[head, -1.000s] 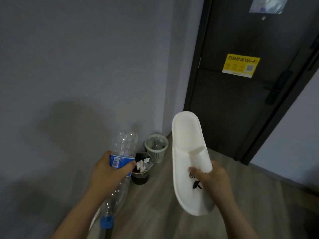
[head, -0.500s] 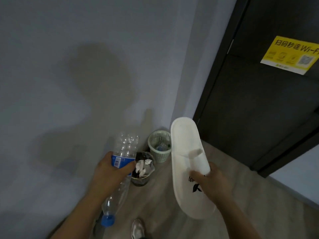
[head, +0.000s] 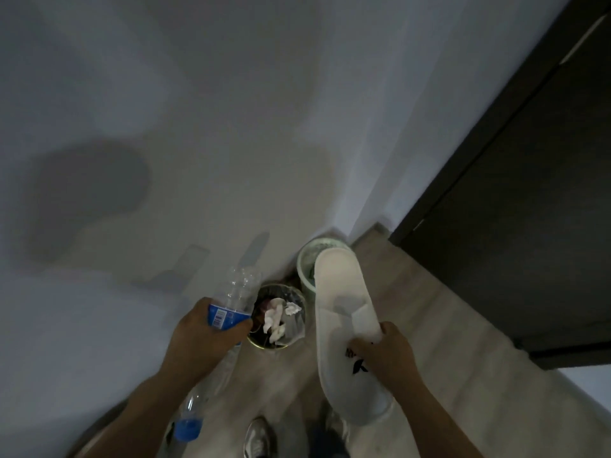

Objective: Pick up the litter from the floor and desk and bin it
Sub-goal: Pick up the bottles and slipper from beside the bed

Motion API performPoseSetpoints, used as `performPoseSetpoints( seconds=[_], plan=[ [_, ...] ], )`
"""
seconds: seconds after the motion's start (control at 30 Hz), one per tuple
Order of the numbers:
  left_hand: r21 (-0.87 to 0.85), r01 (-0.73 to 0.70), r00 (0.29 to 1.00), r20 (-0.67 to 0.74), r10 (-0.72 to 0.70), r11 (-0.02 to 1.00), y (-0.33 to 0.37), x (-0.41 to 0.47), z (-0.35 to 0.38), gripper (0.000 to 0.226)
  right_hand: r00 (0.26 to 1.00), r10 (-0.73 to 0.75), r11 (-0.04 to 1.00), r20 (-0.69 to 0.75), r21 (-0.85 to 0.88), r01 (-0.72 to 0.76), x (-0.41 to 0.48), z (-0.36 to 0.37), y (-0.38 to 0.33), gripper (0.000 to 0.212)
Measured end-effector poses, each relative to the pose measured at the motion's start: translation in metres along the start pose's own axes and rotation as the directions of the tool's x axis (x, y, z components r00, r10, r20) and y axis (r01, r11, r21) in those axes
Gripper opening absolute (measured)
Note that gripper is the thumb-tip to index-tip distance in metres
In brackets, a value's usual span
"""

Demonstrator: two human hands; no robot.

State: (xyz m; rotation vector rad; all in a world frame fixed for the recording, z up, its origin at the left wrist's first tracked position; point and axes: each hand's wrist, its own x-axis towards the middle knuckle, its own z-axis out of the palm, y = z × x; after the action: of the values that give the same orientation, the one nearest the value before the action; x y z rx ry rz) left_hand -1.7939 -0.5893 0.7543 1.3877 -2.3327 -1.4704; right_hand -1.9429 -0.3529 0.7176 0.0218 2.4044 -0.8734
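Observation:
My left hand (head: 203, 338) grips an empty clear plastic bottle (head: 236, 292) by its blue label, blue cap end pointing down toward me. My right hand (head: 385, 355) holds a white disposable slipper (head: 342, 312) with a black logo, its sole end raised. Just beyond both hands, a dark round bin (head: 279, 317) lined with a bag stands on the floor against the wall, with white crumpled tissues inside. Behind it a pale green mesh basket (head: 305, 259) sits in the corner, partly covered by the slipper.
A grey wall (head: 198, 127) runs along the left. A dark door (head: 529, 193) fills the right. Light wooden floor (head: 446, 325) stretches between them. My shoes (head: 259, 438) show at the bottom edge.
I have stepped closer and the view has tilted down, so both bins now lie right beyond my hands. Both hands keep their grips on the bottle and the slipper.

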Motion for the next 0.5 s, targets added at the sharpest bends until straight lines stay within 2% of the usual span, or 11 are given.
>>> performPoseSetpoints(
  seconds=[0.2, 0.33, 0.5],
  plan=[
    [0.062, 0.165, 0.985, -0.064, -0.161, 0.984, -0.028, 0.059, 0.035, 0.037, 0.982, 0.014, 0.999, 0.187, -0.044, -0.006, 0.103, 0.044, -0.007, 0.028],
    [0.063, 0.264, 0.961, -0.103, -0.257, 0.962, -0.057, 0.095, 0.066, 0.034, 0.937, 0.08, 0.997, 0.339, -0.03, -0.074, 0.167, 0.086, -0.003, 0.022],
    [0.098, 0.314, 0.948, -0.095, -0.305, 0.944, -0.109, 0.146, 0.11, 0.035, 0.913, 0.147, 0.986, 0.381, 0.021, -0.168, 0.24, 0.154, 0.017, 0.021]
  ],
)
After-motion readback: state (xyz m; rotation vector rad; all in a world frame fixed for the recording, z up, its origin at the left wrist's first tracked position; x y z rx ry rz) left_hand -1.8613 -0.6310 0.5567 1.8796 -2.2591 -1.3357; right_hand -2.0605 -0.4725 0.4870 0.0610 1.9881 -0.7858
